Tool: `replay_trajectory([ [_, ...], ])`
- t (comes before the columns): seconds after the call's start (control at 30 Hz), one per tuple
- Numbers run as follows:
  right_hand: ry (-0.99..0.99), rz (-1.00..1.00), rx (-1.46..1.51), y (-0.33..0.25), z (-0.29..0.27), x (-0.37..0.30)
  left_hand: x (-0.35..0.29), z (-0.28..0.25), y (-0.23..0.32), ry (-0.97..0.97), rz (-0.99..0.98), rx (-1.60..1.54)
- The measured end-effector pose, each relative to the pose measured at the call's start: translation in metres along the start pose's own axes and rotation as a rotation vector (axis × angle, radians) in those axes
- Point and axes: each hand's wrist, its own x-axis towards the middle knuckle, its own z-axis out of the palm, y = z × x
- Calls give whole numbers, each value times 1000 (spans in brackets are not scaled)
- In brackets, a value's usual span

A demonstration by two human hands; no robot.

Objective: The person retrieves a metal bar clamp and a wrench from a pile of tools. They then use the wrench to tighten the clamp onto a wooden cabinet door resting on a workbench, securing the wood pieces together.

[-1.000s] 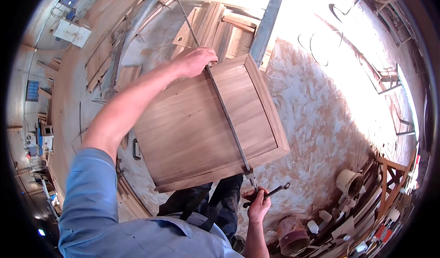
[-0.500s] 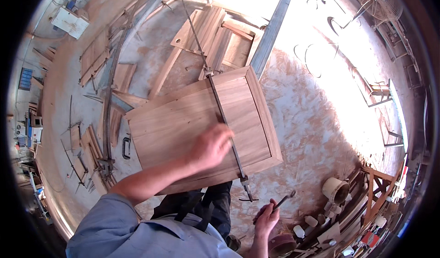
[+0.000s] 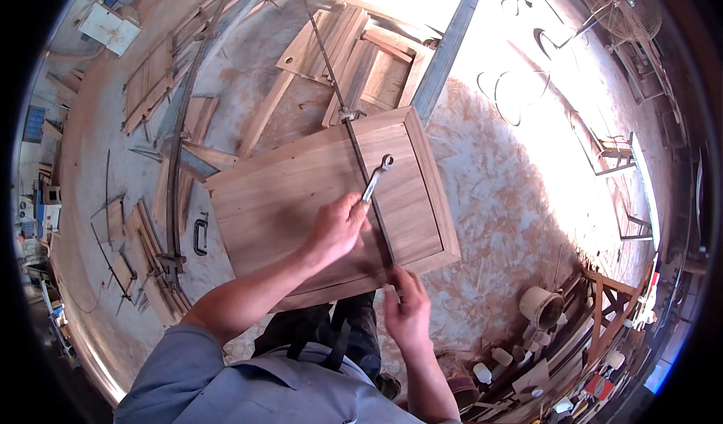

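A framed wooden panel lies before me, and a long dark bar clamp crosses it from the far edge to the near edge. My left hand is closed round a metal ring spanner and hovers over the panel beside the bar. The spanner's ring end points away from me, over the clamp bar. At the panel's near edge my right hand has its fingers curled about the near end of the bar clamp, hiding its jaw and screw.
Beyond the panel lie stacked wooden boards and frames. A black G-clamp rests on the floor at left, near a long bar clamp. A white bucket and stored timber stand at lower right. A fan is at far right.
The spanner has passed from my right hand to my left. My right hand has moved up and left onto the clamp's near end. My left hand stays over the panel, slightly to the left.
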Motion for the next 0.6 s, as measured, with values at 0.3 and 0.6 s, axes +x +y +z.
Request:
replay_trajectory([
  [0.3,93,185,-159,67,10,-54,53,-10,-5,301,395,579],
  [0.6,-86,326,-421,78,17,-37,77,-23,-5,358,211,617],
])
